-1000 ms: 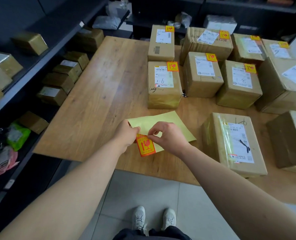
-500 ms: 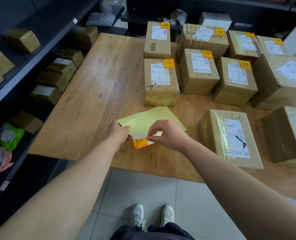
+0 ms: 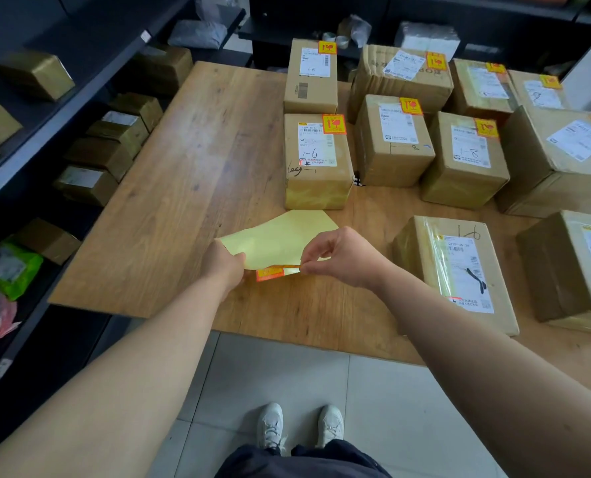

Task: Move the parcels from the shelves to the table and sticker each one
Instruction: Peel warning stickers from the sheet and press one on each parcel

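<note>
Over the wooden table (image 3: 200, 167) my left hand (image 3: 225, 263) grips the lower left corner of a pale yellow backing sheet (image 3: 276, 239). My right hand (image 3: 342, 257) pinches the edge of an orange sticker (image 3: 269, 273) that shows only as a strip under the sheet. Several brown parcels stand on the table, most with an orange sticker on top, such as the parcel marked 1-6 (image 3: 316, 160). A taped parcel (image 3: 456, 270) to the right of my hands shows no orange sticker.
Dark shelves (image 3: 62, 108) on the left hold several more brown parcels (image 3: 83, 184) and some bagged items (image 3: 14, 270). A larger box (image 3: 563, 160) sits at the table's right. My white shoes (image 3: 297, 426) stand on the tiled floor by the table's front edge.
The orange sticker, plainly visible a second ago, now shows only as a thin strip under the yellow sheet. My right hand has shifted right along the sheet's edge.
</note>
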Action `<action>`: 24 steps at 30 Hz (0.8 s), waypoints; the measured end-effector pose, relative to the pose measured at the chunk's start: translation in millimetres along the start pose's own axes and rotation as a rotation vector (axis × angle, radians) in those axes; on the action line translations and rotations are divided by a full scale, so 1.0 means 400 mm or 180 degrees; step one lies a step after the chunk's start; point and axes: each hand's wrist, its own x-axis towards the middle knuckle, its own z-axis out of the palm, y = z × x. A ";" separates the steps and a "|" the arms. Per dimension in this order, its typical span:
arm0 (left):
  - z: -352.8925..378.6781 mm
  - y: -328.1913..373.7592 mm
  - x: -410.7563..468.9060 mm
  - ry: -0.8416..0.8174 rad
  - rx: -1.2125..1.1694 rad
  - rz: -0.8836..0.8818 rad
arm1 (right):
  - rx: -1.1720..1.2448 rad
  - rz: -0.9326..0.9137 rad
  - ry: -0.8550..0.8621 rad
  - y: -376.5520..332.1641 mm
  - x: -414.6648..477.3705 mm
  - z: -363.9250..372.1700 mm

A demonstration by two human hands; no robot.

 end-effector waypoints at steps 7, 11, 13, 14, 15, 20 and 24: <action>-0.029 -0.022 0.004 0.0102 0.0838 0.0336 | 0.0338 0.0081 0.0091 -0.010 -0.003 -0.025; -0.050 -0.035 0.001 0.0393 0.1422 0.0327 | 0.0490 0.0203 0.0296 -0.002 -0.004 -0.056; -0.059 -0.038 -0.004 0.0381 0.1508 0.0203 | 0.0384 0.0235 0.0337 0.005 -0.006 -0.070; -0.059 -0.034 -0.008 0.0386 0.1550 0.0152 | 0.0321 0.0235 0.0341 0.008 -0.007 -0.074; -0.058 -0.025 -0.016 0.0450 0.1698 0.0146 | 0.0255 0.0232 0.0337 0.009 -0.008 -0.077; -0.014 0.060 -0.058 0.0613 0.2211 0.1264 | -0.0167 0.0314 0.0381 0.032 -0.014 -0.090; 0.059 0.138 -0.129 -0.0471 0.1249 0.1825 | -0.0293 0.0343 0.0584 0.061 -0.043 -0.122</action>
